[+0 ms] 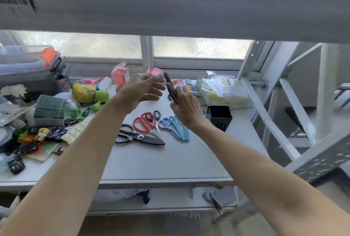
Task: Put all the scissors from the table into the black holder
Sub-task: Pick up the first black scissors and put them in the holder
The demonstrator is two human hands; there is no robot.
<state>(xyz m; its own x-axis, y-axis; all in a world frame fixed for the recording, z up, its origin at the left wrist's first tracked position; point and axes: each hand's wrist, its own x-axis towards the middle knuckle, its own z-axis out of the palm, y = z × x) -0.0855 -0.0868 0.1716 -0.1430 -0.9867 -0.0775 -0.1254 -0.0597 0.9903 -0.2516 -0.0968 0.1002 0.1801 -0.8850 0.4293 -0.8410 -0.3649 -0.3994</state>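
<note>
My right hand (184,106) is raised above the table, shut on a pair of black scissors (170,87) that points up and away. My left hand (143,90) hovers just left of those scissors, fingers apart, holding nothing. Below on the grey table (161,163) lie big black kitchen scissors (139,137), red-handled scissors (144,122), and light blue scissors (177,127) with another blue pair alongside. A small black loop (157,115) lies by the red handles. The black holder (219,117) stands upright to the right of my right hand; I see nothing in it.
Toys, a yellow plush (83,92), green balls (101,96), toy cars and a stack of cards (50,109) crowd the table's left side. A clear bag of packets (221,89) lies behind the holder. A metal rack frame (284,103) rises at right; a shelf hangs overhead.
</note>
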